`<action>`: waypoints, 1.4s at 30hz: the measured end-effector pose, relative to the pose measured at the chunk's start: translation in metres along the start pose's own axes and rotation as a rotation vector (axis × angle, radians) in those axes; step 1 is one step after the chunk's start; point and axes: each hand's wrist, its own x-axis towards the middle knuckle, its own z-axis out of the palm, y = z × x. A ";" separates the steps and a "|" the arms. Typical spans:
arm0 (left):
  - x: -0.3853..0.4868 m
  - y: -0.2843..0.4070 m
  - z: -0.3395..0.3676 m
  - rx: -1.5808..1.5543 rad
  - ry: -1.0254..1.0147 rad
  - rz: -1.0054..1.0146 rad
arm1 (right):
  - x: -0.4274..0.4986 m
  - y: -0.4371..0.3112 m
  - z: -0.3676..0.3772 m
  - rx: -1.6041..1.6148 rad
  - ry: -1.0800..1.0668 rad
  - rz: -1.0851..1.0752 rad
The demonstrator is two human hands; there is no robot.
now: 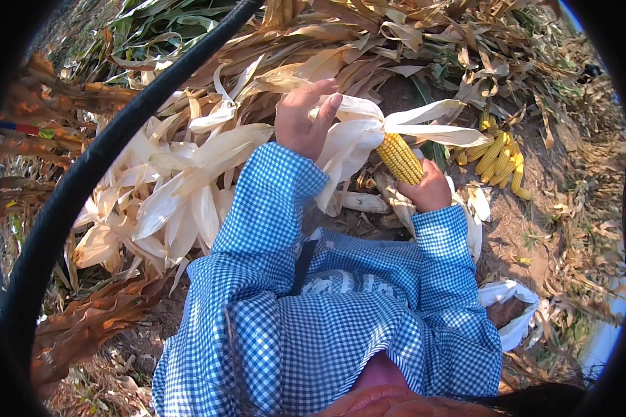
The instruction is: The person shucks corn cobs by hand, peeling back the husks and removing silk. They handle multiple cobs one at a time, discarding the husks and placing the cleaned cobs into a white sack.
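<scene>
A yellow ear of corn (398,158) slants across the middle of the view, its kernels bare along most of the visible length. My right hand (428,188) is closed around its lower end. Pale dry husk leaves (356,133) are peeled back from the other end and spread to both sides. My left hand (305,119) grips the husk on the left, with a bit of it showing between thumb and fingers. Those fingertips are partly hidden.
A heap of stripped husks (188,182) lies at left. Several husked corn ears (495,156) are piled on bare soil at right. Dry corn stalks (354,31) stretch across the far side. A white sack (519,323) lies by my right elbow. A dark strap (120,125) crosses the view's left.
</scene>
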 end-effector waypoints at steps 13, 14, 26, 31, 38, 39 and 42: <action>-0.007 -0.008 0.028 -0.612 -0.392 -0.565 | 0.014 0.013 0.010 0.448 0.085 -0.099; -0.008 -0.003 0.029 -0.615 -0.417 -0.644 | 0.014 0.012 0.012 0.532 0.026 -0.064; -0.013 0.036 0.027 -0.505 -0.802 -0.399 | 0.027 0.027 0.051 1.076 -0.245 0.090; -0.018 0.028 0.027 -0.382 -0.817 -0.224 | 0.026 0.027 0.056 1.002 -0.263 0.048; -0.015 0.014 0.022 -0.136 -0.395 -0.110 | 0.008 -0.001 0.046 0.534 -0.155 -0.167; -0.016 0.013 0.020 -0.396 -0.441 -0.357 | 0.001 -0.005 0.038 0.482 -0.222 -0.155; -0.013 0.011 0.017 -0.427 -0.495 -0.437 | -0.010 -0.023 0.016 0.299 -0.306 -0.164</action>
